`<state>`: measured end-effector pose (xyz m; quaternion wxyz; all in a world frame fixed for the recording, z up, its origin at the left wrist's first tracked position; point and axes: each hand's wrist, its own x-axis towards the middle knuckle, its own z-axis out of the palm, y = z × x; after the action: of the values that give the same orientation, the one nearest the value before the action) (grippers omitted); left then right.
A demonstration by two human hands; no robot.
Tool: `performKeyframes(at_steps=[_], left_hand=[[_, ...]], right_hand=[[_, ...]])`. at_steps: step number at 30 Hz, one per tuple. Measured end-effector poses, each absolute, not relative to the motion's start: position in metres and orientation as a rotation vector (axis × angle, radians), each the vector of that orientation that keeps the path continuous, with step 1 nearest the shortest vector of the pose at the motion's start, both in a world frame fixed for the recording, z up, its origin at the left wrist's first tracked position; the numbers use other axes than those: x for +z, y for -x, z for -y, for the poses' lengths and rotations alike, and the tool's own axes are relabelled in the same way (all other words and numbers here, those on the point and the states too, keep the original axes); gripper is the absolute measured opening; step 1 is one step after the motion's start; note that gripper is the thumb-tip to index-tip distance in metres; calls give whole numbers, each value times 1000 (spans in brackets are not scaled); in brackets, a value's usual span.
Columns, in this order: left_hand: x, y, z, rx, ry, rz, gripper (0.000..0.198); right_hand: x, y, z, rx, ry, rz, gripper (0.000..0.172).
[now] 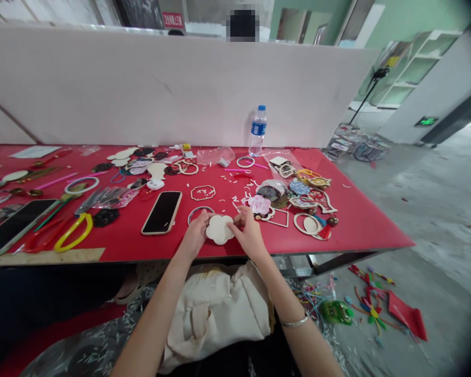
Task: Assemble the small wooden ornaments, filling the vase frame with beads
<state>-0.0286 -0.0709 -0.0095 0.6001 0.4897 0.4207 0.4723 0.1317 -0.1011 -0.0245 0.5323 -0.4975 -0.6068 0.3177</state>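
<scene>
While in both hands [194, 235] [251, 235], scalloped wooden cutout [220, 229]

Red worktable [361, 225], phones [162, 212], water btl [258, 131], wood cutouts [203, 193]

- A flower-shaped wooden cutout [220, 229] sits between the left hand [194, 235] and the right hand [251, 235], above the table's [361, 225] front edge.
- A smartphone [163, 212] lies left of the hands; a second smartphone [18, 225] lies farther left.
- A round hoop [199, 212] lies just behind the left hand.
- Assorted cutouts [310, 209] lie right of the hands.
- A water bottle [258, 131] stands at the back edge (right before the partition [141, 89]).
- A cloth bag [215, 319] lies below the front edge, between the forearms.
</scene>
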Motion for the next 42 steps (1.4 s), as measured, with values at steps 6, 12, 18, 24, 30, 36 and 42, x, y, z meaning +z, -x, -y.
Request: performKeyframes(at_steps=[6,12,18,24,30,36,42], left_hand=[[-8,25,75,1005,-1266,-1091,39],[-14,16,80,1062,-1244,-1030,32],[-17,16,84,1076,-1478,-1122,36],[-11,6,95,1057,-1789,-1294,34],[-14,7,90,1063,-1684,-1271,42],[-9,10,84,999,-1663,-1261,25],[-3,9,88,999,-1630,-1194,33]], right_hand=[[-23,-132,101,754,1175,1489,42],[-21,-133,101,763,1198,1356,38],[-21,-134,101,769,1202,1343,37],[-17,-135,102,745,1231,1299,31],[-15,-136,103,730,1201,1344,28],[-10,-138,104,547,1190,1411,10],[-8,-136,103,552,1102,1519,6]])
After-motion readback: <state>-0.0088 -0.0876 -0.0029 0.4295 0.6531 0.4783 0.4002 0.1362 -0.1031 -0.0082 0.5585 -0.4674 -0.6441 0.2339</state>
